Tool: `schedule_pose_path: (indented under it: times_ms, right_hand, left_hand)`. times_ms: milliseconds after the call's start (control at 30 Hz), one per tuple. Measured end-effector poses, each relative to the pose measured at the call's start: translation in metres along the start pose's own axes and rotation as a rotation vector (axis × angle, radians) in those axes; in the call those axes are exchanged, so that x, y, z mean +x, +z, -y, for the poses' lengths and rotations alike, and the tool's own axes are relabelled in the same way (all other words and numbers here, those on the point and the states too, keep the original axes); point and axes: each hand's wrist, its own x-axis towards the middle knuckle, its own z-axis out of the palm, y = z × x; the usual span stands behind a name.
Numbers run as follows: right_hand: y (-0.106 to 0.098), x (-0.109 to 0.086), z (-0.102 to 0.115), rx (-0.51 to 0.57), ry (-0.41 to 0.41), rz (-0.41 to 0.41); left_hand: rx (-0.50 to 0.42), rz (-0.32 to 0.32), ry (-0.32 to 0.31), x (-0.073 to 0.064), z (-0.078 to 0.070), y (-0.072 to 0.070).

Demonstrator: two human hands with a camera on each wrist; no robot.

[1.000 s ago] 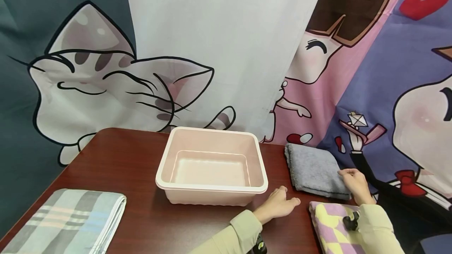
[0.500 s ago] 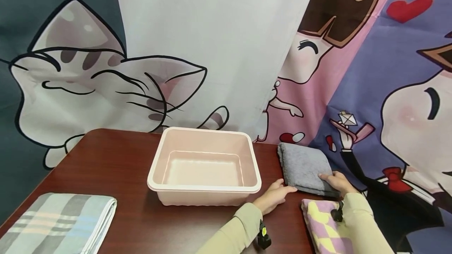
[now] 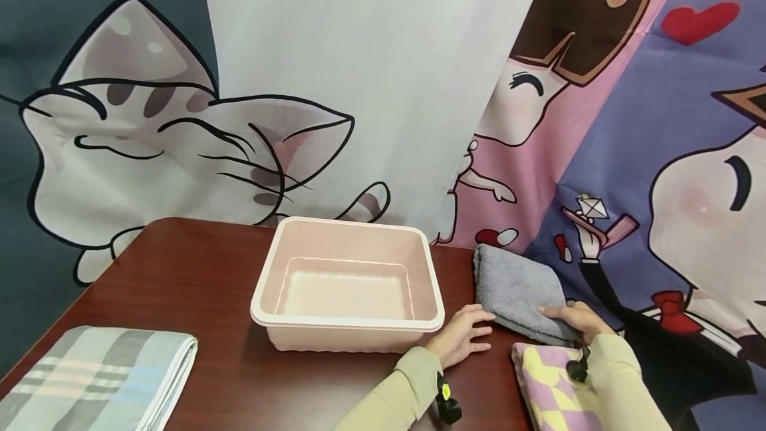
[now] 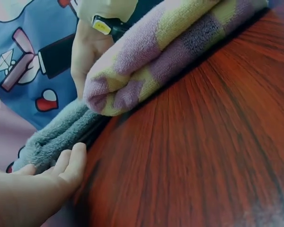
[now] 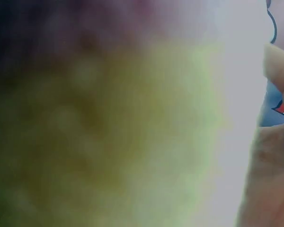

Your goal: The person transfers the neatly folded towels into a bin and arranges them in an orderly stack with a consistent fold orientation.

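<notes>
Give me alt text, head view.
The right hand grips a gray towel; the left hand is at its near-left corner. A pink basin stands left, a plaid cloth farther left, a purple-yellow towel nearer the camera.

there are three cloths [image 3: 517,291] [image 3: 553,384] [image 3: 104,378], one basin [image 3: 347,339] and one table [image 3: 209,271].

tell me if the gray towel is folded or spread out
Folded: the gray towel shows thick doubled layers along its edge in the left wrist view.
</notes>
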Motion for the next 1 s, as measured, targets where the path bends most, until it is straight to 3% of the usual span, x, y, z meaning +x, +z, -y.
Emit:
schedule_pose_path:
  times_ms: [267,433,567,700,900,967,1000]
  right_hand:
    - [0.000,-0.003,-0.004,0.298,0.073,0.143]
    - [-0.001,-0.011,0.003,0.564,0.101,0.342]
    - [-0.005,-0.022,0.016,0.675,0.113,0.474]
    - [-0.006,-0.034,0.030,0.792,0.021,0.513]
    - [-0.004,-0.053,0.049,0.946,-0.160,0.561]
    - [-0.004,-0.062,0.055,0.971,-0.194,0.554]
    - [-0.004,-0.068,0.056,0.913,-0.294,0.548]
  left_hand:
    - [-0.023,-0.056,0.033,0.000,0.004,-0.003]
    - [-0.092,-0.075,0.029,0.001,0.005,-0.008]
    - [-0.127,-0.087,0.025,0.002,0.006,-0.010]
    - [-0.146,-0.116,0.021,0.000,0.007,-0.007]
    - [-0.137,-0.217,0.000,-0.005,0.006,-0.001]
    - [-0.119,-0.218,-0.011,-0.006,0.005,0.000]
    - [-0.121,-0.200,-0.022,-0.006,0.005,0.000]
